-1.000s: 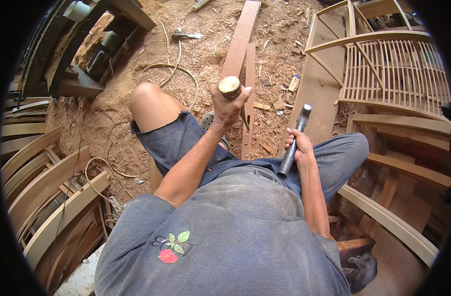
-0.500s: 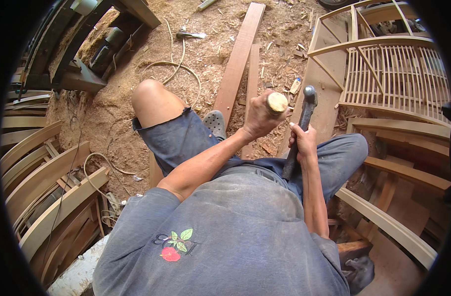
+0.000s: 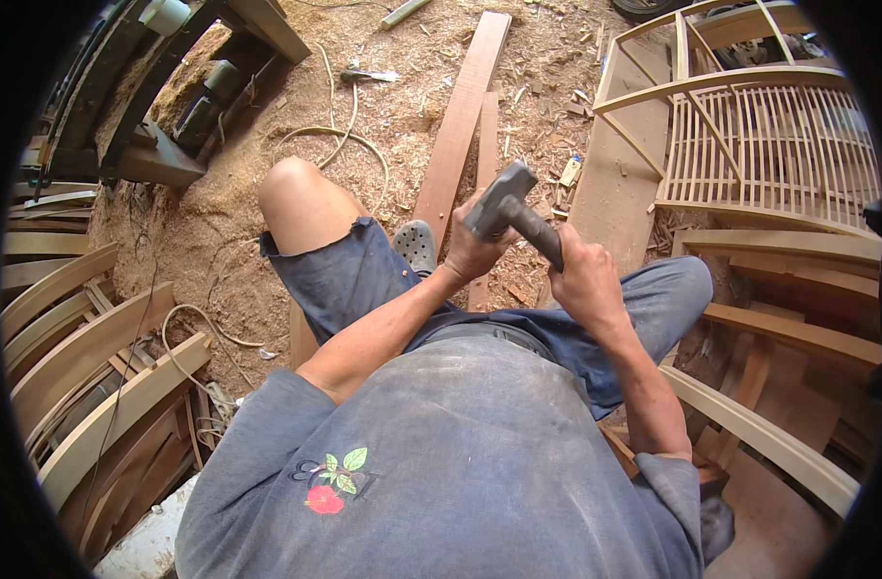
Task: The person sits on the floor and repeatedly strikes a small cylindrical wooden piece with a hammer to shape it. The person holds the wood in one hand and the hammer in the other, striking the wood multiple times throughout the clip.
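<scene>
My right hand [image 3: 588,288] grips the dark handle of a hammer [image 3: 502,198]. The hammer's head lies over my left hand [image 3: 470,249], at the top of what that hand holds. My left fist is closed around an upright tool with a round, pale wooden handle end, seen in the earlier frame. That end is now behind the hammer head. The tool's lower part is hidden too, so I cannot tell what it rests on. Past my left fist lie a long reddish plank [image 3: 466,111] and a narrower strip [image 3: 487,145].
Slatted curved wooden frames [image 3: 750,145] stand at the far right beside a wide board [image 3: 610,207]. Curved wooden pieces [image 3: 123,376] are stacked at left, below a dark machine [image 3: 161,145]. A cable [image 3: 373,150] crosses the shavings-covered floor.
My right hand has swung the hammer from upright at the right, leftward onto the top of the wooden handle. My left hand has shifted slightly left and keeps its grip.
</scene>
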{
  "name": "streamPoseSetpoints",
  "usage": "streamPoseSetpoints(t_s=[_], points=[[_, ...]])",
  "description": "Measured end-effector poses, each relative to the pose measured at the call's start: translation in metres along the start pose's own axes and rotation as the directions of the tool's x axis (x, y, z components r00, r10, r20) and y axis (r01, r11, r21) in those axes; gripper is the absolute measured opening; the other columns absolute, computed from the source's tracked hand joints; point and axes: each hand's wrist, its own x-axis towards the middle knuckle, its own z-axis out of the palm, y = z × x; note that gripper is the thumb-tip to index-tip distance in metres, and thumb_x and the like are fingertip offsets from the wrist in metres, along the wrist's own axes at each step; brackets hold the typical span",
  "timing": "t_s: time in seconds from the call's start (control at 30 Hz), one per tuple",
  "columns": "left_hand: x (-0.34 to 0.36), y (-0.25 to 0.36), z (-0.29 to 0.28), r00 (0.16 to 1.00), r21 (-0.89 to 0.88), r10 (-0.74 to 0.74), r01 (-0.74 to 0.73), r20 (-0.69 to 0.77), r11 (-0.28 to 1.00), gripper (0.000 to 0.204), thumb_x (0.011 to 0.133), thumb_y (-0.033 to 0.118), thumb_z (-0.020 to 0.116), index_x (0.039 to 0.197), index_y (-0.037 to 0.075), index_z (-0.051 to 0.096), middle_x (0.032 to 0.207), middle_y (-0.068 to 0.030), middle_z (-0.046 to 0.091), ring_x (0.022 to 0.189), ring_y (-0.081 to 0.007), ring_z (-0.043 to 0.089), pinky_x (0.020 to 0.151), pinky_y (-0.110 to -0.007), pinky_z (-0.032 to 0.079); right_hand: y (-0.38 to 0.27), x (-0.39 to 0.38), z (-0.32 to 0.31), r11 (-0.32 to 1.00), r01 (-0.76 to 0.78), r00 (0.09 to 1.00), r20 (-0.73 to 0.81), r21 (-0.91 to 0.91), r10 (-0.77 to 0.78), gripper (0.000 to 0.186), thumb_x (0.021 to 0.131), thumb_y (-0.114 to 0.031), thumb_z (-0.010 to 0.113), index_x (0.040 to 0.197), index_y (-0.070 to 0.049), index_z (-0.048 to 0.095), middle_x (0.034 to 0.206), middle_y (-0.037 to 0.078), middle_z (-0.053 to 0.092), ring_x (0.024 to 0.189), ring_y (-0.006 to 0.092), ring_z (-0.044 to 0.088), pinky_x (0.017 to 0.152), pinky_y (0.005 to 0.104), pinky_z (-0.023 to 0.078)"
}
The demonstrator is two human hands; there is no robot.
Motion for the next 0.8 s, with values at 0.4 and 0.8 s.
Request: streamPoseSetpoints(t_s=[0.4,0.8], points=[[-0.008,-0.003,-0.005,1.0,0.008,-0.021,0.021,0.001,1.0,0.027,0.082,0.013,0.088,0.089,0.002,0.065,0.083,-0.0069,0.067,0.077,-0.0139,0.065,0.07,-0.032,0.055,-0.075,0.014,-0.156,0.37,0.763,0.572,-0.82,0.531,-0.004,0.018,0.091,0.001,0.071,0.105,-0.007,0.063,0.07,0.002,0.058,0.053,0.0116,0.052,0.051,0.0301,0.05],[-0.008,-0.004,-0.012,0.999,-0.04,-0.032,0.034,0.039,0.999,0.032,0.078,0.022,0.091,0.09,0.002,0.069,0.083,-0.0127,0.071,0.075,-0.0241,0.07,0.071,-0.037,0.057,-0.009,0.003,-0.054,0.905,0.06,0.993,-0.113,0.422,-0.013,0.015,0.089,-0.01,0.076,0.09,-0.004,0.061,0.066,0.0,0.057,0.06,0.011,0.055,0.054,0.0333,0.045]])
